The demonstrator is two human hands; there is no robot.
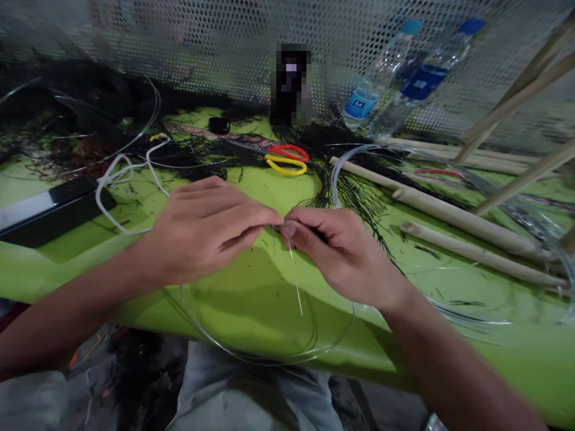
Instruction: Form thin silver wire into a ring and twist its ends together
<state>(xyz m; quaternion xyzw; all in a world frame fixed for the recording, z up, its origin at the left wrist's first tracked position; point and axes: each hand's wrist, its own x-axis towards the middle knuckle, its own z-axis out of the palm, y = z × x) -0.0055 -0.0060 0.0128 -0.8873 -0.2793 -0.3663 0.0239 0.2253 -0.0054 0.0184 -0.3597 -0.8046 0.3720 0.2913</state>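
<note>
My left hand (206,230) and my right hand (345,254) meet over the green tabletop, fingertips pinched together. Between them runs a thin clear plastic line (251,360) that hangs in a wide loop below the hands, past the table's front edge. One short straight end points down from my right thumb. A small dark bit shows at the pinch, but the fingers hide most of it. Beyond the hands lie scissors (287,160) with one red and one yellow handle. Black netting strands (359,197) spread to the right of them.
Wooden sticks (467,221) and a coil of clear line (336,173) lie at right. Two plastic bottles (359,102) lean on the perforated metal panel (215,54). At left are a white cord (101,200), a black box (58,209) and dark netting (103,102).
</note>
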